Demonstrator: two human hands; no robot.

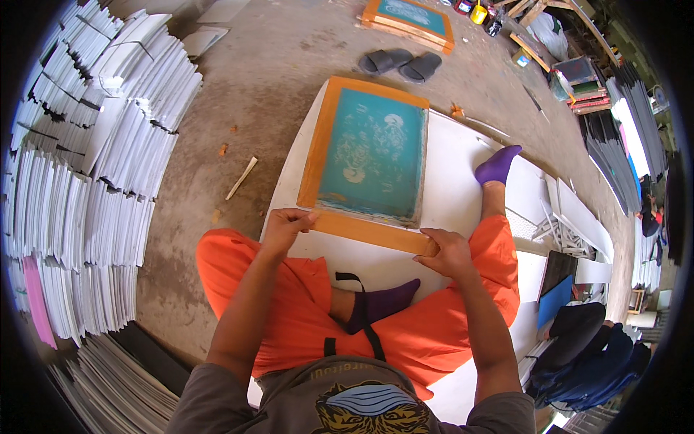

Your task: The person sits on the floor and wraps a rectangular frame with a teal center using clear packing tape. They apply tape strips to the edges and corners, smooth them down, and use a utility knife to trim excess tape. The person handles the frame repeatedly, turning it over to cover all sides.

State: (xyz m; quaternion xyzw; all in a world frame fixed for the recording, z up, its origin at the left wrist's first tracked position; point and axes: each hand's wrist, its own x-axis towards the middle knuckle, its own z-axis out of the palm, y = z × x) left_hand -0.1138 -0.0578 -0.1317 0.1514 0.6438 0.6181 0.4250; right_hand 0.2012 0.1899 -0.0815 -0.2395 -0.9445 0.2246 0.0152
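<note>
Floor (267, 50): yellow tub (478, 14), contents unclear. Left hand (287, 227), right hand (447, 252) grip brown strip (372, 232) by ends.

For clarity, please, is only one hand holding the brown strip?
No, left hand and right hand hold the brown strip at opposite ends.

Left of the framed screen (372, 155), the floor (184, 192) can be crossed no sweat; farther right, things get blocked by a purple-socked foot (498, 166).

Frame (376, 155) on board (452, 155); strip (369, 232) at frame's near edge; sheet stacks (79, 206) left; sandals (383, 62) beyond; second frame (410, 20) behind.
</note>
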